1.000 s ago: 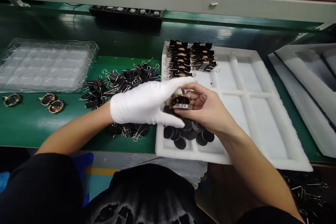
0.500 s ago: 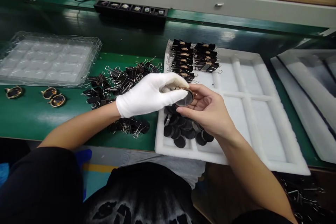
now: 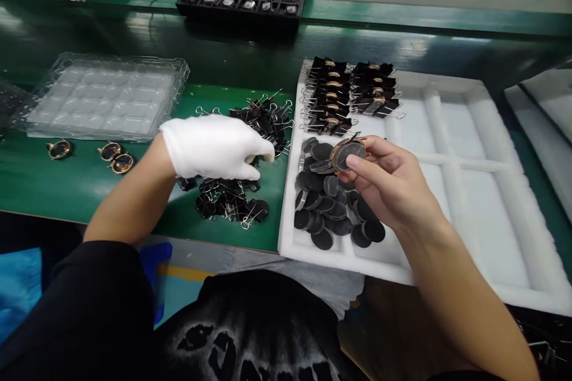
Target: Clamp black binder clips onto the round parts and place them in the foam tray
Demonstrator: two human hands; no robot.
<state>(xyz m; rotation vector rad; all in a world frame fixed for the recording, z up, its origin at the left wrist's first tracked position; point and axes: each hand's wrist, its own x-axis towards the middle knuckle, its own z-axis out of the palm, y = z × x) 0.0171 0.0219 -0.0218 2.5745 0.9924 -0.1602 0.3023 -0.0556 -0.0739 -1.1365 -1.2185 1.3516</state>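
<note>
My right hand (image 3: 393, 181) is bare and grips a round gold-rimmed case (image 3: 346, 153), perhaps a watch case, with a dark disc against its face. The thumb presses on the disc; the case is tilted above the foam tray. My left hand (image 3: 218, 149), in a white glove, hovers over a pile of black binder clips (image 3: 272, 122). Its thumb and forefinger are apart, and nothing shows between them; the other fingers are hidden. Below my right hand lie several loose dark discs (image 3: 328, 208) in the near left compartment of the white foam tray (image 3: 451, 161).
Two rows of clamped gold-rimmed pieces (image 3: 330, 95) stand at the tray's far left. On the green bench (image 3: 40, 190), several gold-rimmed cases (image 3: 121, 162) lie near a clear plastic tray (image 3: 107, 95). A black box of small shiny pieces (image 3: 241, 9) sits behind. More foam (image 3: 545, 107) is at right.
My left hand has let go of the gold-rimmed case and moved left to the binder clips. My right hand keeps the case, now turned with its dark disc side facing me.
</note>
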